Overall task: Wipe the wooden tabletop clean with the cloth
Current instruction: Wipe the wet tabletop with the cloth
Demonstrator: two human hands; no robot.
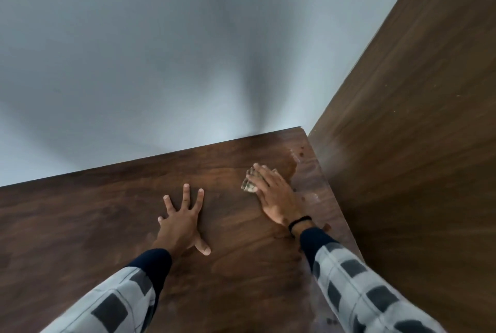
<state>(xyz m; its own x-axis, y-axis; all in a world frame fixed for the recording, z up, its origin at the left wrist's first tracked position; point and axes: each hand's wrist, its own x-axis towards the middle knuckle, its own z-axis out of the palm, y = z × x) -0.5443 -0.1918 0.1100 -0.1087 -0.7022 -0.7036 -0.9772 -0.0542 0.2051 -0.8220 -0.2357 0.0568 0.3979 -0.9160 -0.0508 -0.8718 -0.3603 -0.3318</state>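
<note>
- Two hands are on the tabletop [107,225]: your left hand [182,221] lies flat, fingers spread wide, holding nothing.
- Your right hand [271,193] presses the crumpled cloth [249,184] down with straight fingers, near the far right corner.
- Pale smears [302,162] and dark spots lie just right of the cloth.
- Far edge meets the grey wall [134,64]; right edge runs beside a tall wooden panel [416,144]; broad wood stretches to your left.

Pale wall [134,64]; brown wooden panel [416,144] rightward.

Dim, soft light — dark shadow on wall [252,85]; wide-angle edges stretched, blurred.
</note>
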